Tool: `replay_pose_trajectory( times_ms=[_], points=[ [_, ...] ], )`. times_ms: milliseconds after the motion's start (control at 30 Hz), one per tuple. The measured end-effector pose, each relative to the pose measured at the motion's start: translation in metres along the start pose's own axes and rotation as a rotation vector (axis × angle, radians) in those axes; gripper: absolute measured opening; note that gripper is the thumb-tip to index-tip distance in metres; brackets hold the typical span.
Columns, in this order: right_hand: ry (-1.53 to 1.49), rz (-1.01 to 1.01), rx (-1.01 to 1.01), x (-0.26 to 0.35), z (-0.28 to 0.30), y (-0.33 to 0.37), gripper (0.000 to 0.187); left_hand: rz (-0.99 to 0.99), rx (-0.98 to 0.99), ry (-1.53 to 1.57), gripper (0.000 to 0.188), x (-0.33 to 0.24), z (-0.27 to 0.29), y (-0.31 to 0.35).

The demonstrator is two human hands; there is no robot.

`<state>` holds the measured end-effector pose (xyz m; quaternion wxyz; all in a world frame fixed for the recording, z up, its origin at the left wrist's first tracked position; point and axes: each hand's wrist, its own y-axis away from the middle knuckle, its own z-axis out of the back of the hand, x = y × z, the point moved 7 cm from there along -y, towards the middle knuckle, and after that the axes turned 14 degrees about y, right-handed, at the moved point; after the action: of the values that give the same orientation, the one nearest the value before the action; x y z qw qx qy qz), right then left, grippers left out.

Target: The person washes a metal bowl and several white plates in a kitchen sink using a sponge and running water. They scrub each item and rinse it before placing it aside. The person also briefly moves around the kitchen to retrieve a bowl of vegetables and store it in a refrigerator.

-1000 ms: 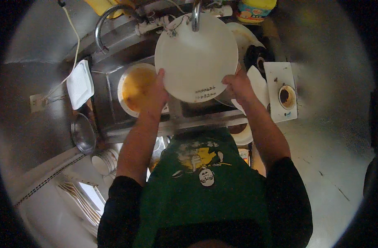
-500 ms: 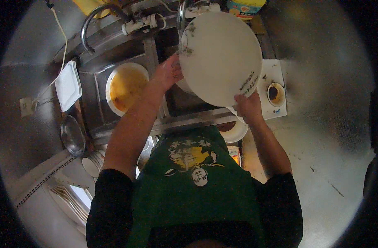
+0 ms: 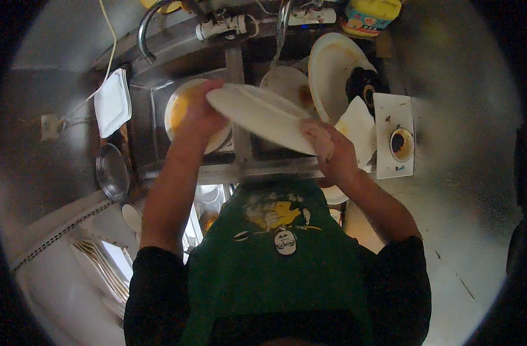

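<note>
A large white plate (image 3: 263, 118) is tilted steeply between my two hands, above the divider of a double sink. My left hand (image 3: 208, 109) is closed on its left end, and my right hand (image 3: 331, 151) grips its right end, fingers over the rim. Behind my left hand, a white bowl (image 3: 170, 118) with orange-yellow contents stands in the left basin. Beyond the held plate, a round white plate (image 3: 283, 81) lies in the right basin below a faucet (image 3: 282, 26) with water coming from it. A white oval dish (image 3: 327, 75) leans beside it.
At the right are a dark object (image 3: 358, 83), a white angular plate (image 3: 355, 124) and a rectangular plate (image 3: 395, 109) with a small stained bowl (image 3: 401, 144). White trays (image 3: 112, 104) and a metal bowl (image 3: 112, 172) are at left. A yellow container (image 3: 371, 16) stands behind.
The plate has swung from nearly face-on to nearly edge-on, and come down and to the left with both hands. Dishes in the right basin are now uncovered. The whole view has shifted slightly.
</note>
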<state>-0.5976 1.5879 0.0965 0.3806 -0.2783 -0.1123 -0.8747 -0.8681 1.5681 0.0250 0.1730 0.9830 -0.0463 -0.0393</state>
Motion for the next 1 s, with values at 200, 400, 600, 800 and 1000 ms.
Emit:
replay_pose_trajectory(
  times_ms=[200,400,600,800,1000],
  points=[
    [0.006,-0.024,0.013,-0.008,-0.024,-0.043,0.070,-0.112,-0.150,-0.257,0.052,-0.008,-0.036,0.057],
    [-0.144,0.287,-0.113,0.068,-0.068,-0.090,0.064,-0.214,-0.155,-0.475,0.063,0.003,-0.005,0.064],
    [-0.010,0.376,-0.280,0.097,-0.048,-0.192,0.034,-0.217,-0.349,-0.643,0.069,0.012,-0.008,0.094],
    [-0.600,-0.561,0.254,-0.068,-0.084,-0.189,0.037,-0.370,-0.131,-0.582,0.064,-0.025,-0.005,0.114],
    [-1.159,-0.725,-0.193,-0.094,-0.059,-0.111,0.050,-0.336,-0.328,-0.428,0.048,-0.040,0.026,0.046]
  ],
)
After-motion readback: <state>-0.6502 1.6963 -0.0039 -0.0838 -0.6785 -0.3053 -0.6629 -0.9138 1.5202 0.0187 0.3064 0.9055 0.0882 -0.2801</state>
